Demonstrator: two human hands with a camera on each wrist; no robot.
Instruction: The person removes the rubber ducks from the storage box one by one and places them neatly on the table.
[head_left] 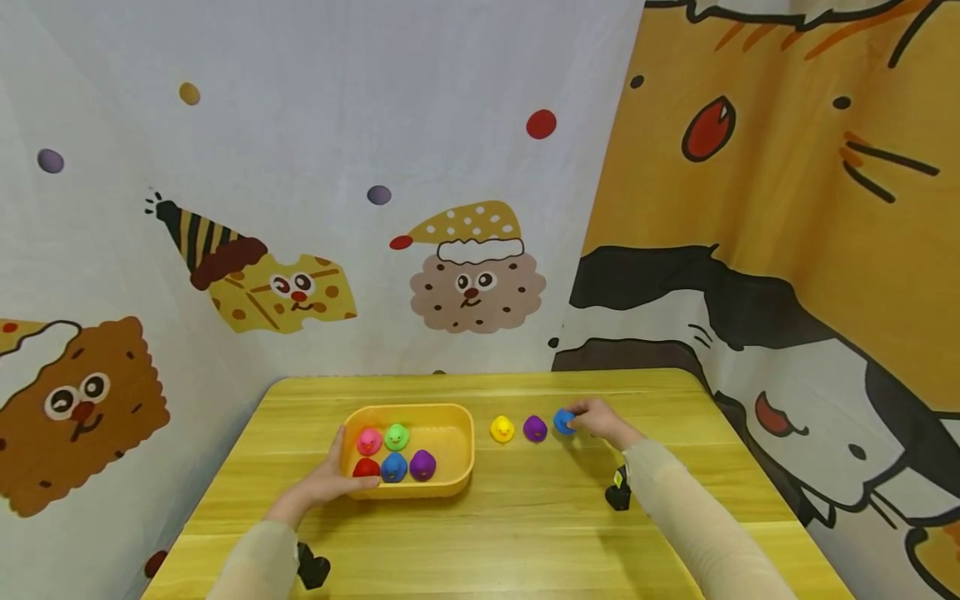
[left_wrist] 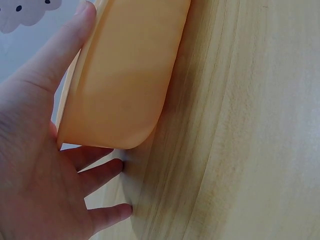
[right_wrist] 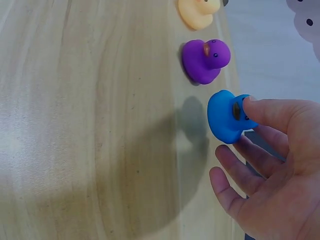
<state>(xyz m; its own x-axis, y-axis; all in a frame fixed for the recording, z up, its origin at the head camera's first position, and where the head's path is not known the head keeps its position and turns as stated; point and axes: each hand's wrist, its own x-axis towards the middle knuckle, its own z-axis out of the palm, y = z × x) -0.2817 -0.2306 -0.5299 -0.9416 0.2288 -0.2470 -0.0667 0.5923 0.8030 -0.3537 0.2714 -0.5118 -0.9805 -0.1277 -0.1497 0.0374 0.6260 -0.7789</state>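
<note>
My left hand (head_left: pixel 324 478) holds the left end of a yellow plastic bin (head_left: pixel 454 450), thumb along its near rim and fingers at its end wall. Inside sit toy ducks: a pink duck (head_left: pixel 368 441), a green duck (head_left: pixel 397 437), a red duck (head_left: pixel 367 469) partly behind my thumb, a blue one and a purple duck (head_left: pixel 423 466). Right of the bin my right hand (head_left: pixel 597 418) pinches another blue duck (right_wrist: pixel 223 117) between thumb and fingers. Beside it in a row stand a purple duck (right_wrist: pixel 205 61) and a yellow duck (head_left: pixel 502 430).
Everything stands on a wood-grain table (head_left: pixel 517 533). A cartoon-printed cloth (head_left: pixel 300 150) hangs behind the table and along its sides. Black wrist devices show below both hands, one of them (head_left: pixel 312 567) near the left sleeve.
</note>
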